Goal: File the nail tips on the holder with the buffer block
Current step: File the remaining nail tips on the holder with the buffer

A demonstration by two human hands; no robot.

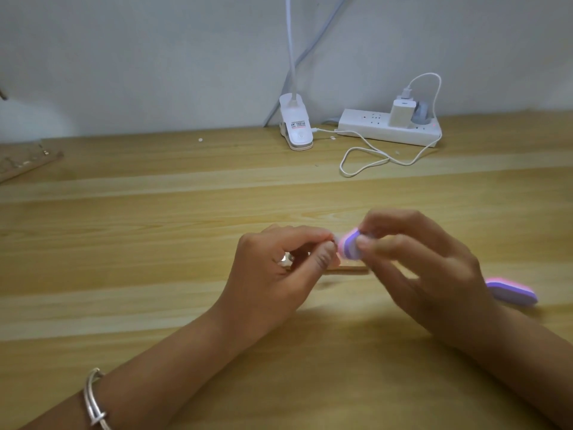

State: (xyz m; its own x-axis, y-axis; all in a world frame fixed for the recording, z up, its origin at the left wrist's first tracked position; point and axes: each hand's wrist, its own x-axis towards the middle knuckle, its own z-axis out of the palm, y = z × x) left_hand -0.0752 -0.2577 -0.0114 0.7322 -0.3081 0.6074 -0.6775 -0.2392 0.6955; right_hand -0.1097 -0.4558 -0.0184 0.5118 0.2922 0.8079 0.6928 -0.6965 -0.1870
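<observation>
Bangle (94,398) on your left wrist, lower left of frame, nearest the lens. Both forearms run up to frame centre, where the hands meet.

Left hand (279,268): fingers curled, thumb and forefinger pinched together at the buffer's edge. What they pinch is blurred; judged a tip (334,242).

Right hand (418,268): thumb and fingers clamped on the buffer (350,248), whose pink-and-purple end touches the left fingertips.

Holder (353,268): a pale wooden strip on the table (155,212), just below the hands and mostly hidden by them. You cannot count the tips on it.

Handling, as judgement:
- Buffer looks like light foam, slightly giving. Grip it mid-length by its sides and leave the working end free.
- Tip is likely thin, stiff plastic, slick and easily flicked away. Brace it close to the filed edge and use light strokes.

A second buffer (514,293) lies right of centre, behind your right wrist. A lamp clip (296,125) and power strip (387,127) sit upper centre, well apart.
</observation>
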